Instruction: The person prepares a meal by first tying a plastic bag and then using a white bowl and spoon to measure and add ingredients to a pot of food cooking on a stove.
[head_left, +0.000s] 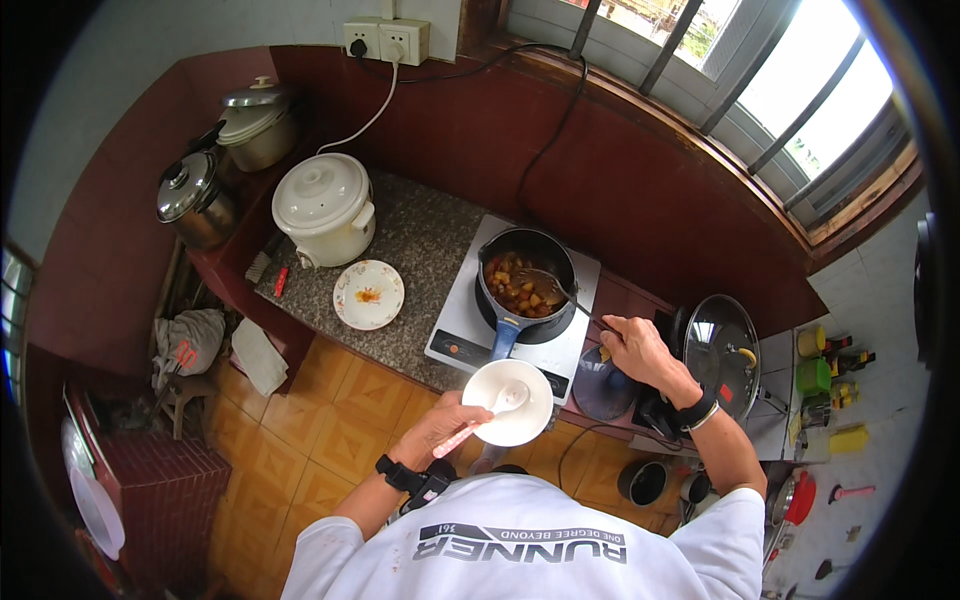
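My left hand (442, 424) holds a white bowl (536, 420) and a white spoon with a pink patterned handle (454, 441), its head inside the bowl. The bowl is just in front of the blue handle (507, 339) of a dark saucepan (491, 300). In the pan are diced chunks in brown sauce (517, 289). My right hand (637, 349) grips the dark handle of a metal ladle (544, 281), whose head rests in the food. The pan stands on a white induction cooker (465, 322). A blue-tinted lid (604, 394) lies beneath my right forearm's left side.
A stained floral plate (346, 300) and a white electric cooker (322, 206) stand on the granite counter, left of the pan. A red-handled item (281, 282) lies near its edge. Metal pots (199, 210) stand at the far left. A lidded wok (716, 330) stands right, beside seasoning jars (814, 375).
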